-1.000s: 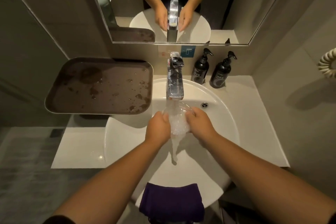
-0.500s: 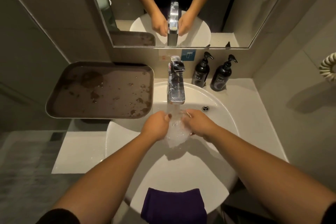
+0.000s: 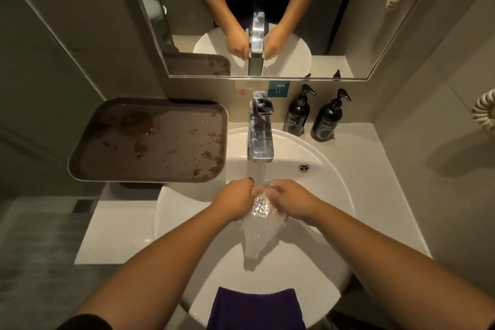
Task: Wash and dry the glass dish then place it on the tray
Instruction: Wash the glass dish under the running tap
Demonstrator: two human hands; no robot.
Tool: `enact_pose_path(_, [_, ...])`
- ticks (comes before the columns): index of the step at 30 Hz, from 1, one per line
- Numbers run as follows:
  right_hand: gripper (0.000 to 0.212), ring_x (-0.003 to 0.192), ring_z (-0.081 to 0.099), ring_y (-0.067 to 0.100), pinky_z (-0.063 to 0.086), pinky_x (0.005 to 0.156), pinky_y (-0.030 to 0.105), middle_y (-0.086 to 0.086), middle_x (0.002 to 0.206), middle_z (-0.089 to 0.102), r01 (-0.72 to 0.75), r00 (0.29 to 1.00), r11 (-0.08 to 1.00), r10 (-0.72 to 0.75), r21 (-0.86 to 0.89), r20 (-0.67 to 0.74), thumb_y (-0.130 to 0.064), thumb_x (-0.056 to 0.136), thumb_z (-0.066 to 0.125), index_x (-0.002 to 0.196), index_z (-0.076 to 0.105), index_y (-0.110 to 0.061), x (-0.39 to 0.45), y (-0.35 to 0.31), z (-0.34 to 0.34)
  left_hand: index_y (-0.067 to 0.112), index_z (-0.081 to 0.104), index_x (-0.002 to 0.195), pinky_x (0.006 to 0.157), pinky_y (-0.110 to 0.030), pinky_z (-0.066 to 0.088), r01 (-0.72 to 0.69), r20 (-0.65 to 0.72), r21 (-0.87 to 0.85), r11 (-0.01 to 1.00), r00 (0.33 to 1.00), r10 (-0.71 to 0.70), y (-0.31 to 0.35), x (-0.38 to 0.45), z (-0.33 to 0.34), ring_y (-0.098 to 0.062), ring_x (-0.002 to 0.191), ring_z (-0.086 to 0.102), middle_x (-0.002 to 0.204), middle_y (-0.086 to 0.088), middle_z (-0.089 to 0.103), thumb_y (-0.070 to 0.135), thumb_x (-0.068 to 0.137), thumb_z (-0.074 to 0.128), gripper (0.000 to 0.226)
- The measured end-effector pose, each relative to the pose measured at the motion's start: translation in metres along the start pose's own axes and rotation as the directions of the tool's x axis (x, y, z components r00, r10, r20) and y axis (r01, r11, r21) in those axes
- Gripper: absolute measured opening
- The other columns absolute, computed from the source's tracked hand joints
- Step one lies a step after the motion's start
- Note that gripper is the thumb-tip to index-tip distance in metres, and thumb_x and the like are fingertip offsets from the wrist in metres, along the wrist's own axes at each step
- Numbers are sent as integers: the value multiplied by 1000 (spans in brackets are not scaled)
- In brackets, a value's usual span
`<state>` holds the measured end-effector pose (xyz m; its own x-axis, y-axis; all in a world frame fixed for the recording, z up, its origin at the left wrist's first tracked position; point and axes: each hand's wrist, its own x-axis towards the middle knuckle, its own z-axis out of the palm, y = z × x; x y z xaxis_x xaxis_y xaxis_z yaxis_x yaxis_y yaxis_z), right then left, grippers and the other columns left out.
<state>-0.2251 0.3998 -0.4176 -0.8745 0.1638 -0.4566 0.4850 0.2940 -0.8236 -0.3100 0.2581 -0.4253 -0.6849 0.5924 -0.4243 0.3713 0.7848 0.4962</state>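
The clear glass dish (image 3: 260, 206) is held tilted under the water running from the chrome faucet (image 3: 261, 139), over the white sink (image 3: 329, 182). My left hand (image 3: 235, 202) grips its left edge and my right hand (image 3: 290, 201) grips its right edge. Water pours off the dish's lower side into the basin. The brown tray (image 3: 107, 147), spotted with water drops, sits to the left of the sink. A purple cloth (image 3: 257, 308) hangs over the sink's near rim.
Two black pump bottles (image 3: 297, 115) (image 3: 328, 120) stand behind the sink at the right. A mirror (image 3: 267, 8) covers the wall above. The white counter (image 3: 115, 230) runs on both sides. A coiled cord (image 3: 484, 112) hangs at the right wall.
Both hands have closed in together on the dish and tipped it more steeply, so more water spills off its lower side. The view has shifted slightly.
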Motion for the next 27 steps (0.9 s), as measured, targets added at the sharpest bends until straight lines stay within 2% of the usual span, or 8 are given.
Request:
enact_pose_path(3, [22, 65, 51, 21, 47, 61, 39, 11, 72, 57, -26, 948, 968, 103, 251, -300, -15, 87, 46, 75, 58, -1, 1, 1, 15, 11, 57, 102, 65, -33, 47, 84, -262, -319, 944, 949, -173, 4, -4, 9, -26, 83, 61, 99, -10, 65, 27, 102, 35, 26])
enact_pose_path(6, [25, 68, 56, 25, 57, 69, 53, 14, 76, 62, -83, 912, 954, 189, 287, -364, -12, 87, 41, 80, 61, 0, 2, 2, 23, 13, 55, 101, 70, -35, 50, 38, -286, -513, 858, 935, -212, 9, -5, 16, -24, 85, 61, 97, -7, 64, 24, 102, 33, 25])
enact_pose_path(11, [25, 68, 64, 26, 60, 63, 50, 13, 79, 69, -114, 975, 975, 146, 191, -165, -4, 89, 46, 81, 69, -9, 2, 1, 5, 15, 58, 83, 58, -38, 57, 20, -5, -413, 911, 1000, -24, -5, 2, -3, -28, 65, 65, 78, -13, 66, 26, 100, 37, 30])
enact_pose_path(16, [25, 65, 57, 16, 49, 59, 32, 0, 71, 63, -7, 998, 988, 17, -154, 63, -30, 95, 59, 85, 68, -9, 4, -3, -12, 13, 60, 75, 49, -31, 54, 77, 224, -292, 953, 975, -10, -7, 4, -10, -27, 53, 67, 63, -13, 66, 44, 96, 47, 39])
enact_pose_path(18, [19, 69, 56, 18, 51, 68, 40, 1, 74, 62, 61, 998, 984, -62, -165, 0, -22, 95, 55, 82, 65, -12, 4, -4, -13, 12, 62, 88, 68, -40, 58, 2, 80, -278, 961, 997, 22, -4, 3, -5, -32, 75, 69, 83, -15, 70, 38, 99, 45, 33])
enact_pose_path(20, [17, 75, 60, 20, 50, 73, 41, 3, 81, 67, 71, 997, 995, -68, 66, -40, -21, 96, 55, 87, 68, -13, 0, -3, -12, 14, 61, 102, 80, -40, 52, -66, -100, -253, 965, 994, 42, -3, -1, 0, -30, 91, 64, 100, -11, 69, 33, 100, 44, 25])
enact_pose_path(23, [34, 102, 70, 18, 56, 86, 44, -4, 111, 75, -148, 986, 810, 79, 567, 145, -52, 95, 51, 113, 71, -32, -11, 3, -10, 19, 53, 97, 71, -36, 46, -168, -314, -289, 942, 947, 72, -8, -11, 8, -28, 84, 61, 94, -5, 67, 24, 100, 44, 11])
enact_pose_path(27, [70, 104, 70, 38, 55, 88, 54, 15, 118, 71, -444, 896, 593, 310, 671, 318, -78, 85, 40, 119, 68, -24, -10, 9, 2, 12, 58, 98, 67, -40, 47, -364, -458, -118, 924, 846, 275, -11, -23, 11, -29, 81, 60, 91, -6, 66, 27, 97, 40, 23])
